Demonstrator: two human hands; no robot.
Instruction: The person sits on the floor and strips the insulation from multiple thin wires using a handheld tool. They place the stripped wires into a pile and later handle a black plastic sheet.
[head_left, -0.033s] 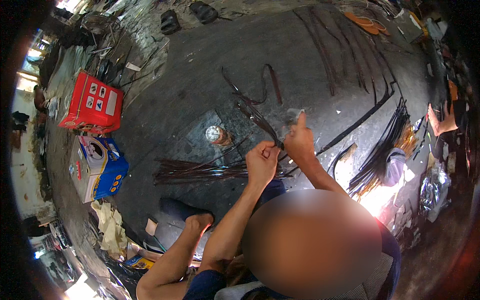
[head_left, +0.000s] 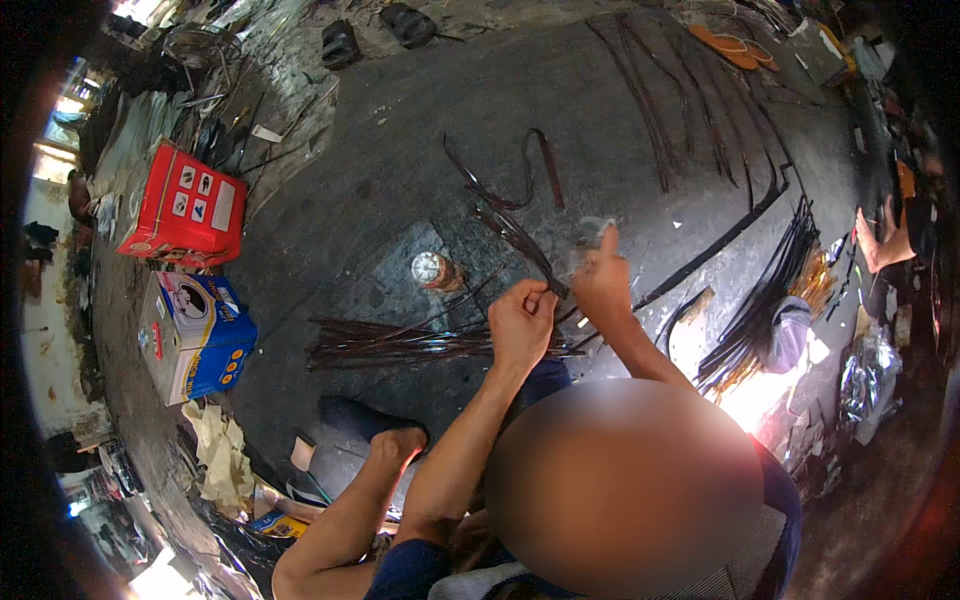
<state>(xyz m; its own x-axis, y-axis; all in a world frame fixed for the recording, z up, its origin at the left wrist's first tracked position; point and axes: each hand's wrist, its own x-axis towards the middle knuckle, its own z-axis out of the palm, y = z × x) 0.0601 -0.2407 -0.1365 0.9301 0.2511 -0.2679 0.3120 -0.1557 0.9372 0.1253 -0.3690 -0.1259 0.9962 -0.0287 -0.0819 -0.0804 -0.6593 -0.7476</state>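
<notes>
My left hand [head_left: 522,322] is closed, fingers pinched on the near end of a small bundle of thin dark strips [head_left: 520,240]. From there the bundle runs away across the floor, and one strip loops at its far end. Close on the right, my right hand [head_left: 603,285] has its index finger stretched forward and its other fingers curled. By that fingertip shows a pale, glassy-grey thing [head_left: 592,232], blurred, its kind unclear. A larger bundle of dark brown strips [head_left: 400,343] lies left of my left hand. Beyond it stands a jar with a whitish top [head_left: 432,268].
At left sit a red box [head_left: 190,205] and a blue-and-white box [head_left: 205,335]. A long black strip [head_left: 715,245] and a thick black bundle [head_left: 760,305] lie at right. Sandals [head_left: 735,45] and dark shoes [head_left: 405,25] are far off. Another person's foot [head_left: 885,243] shows at right.
My right hand has shifted very slightly to the right, with the pale thing beside its finger. My left hand has moved a touch left. The strips lie nearly the same.
</notes>
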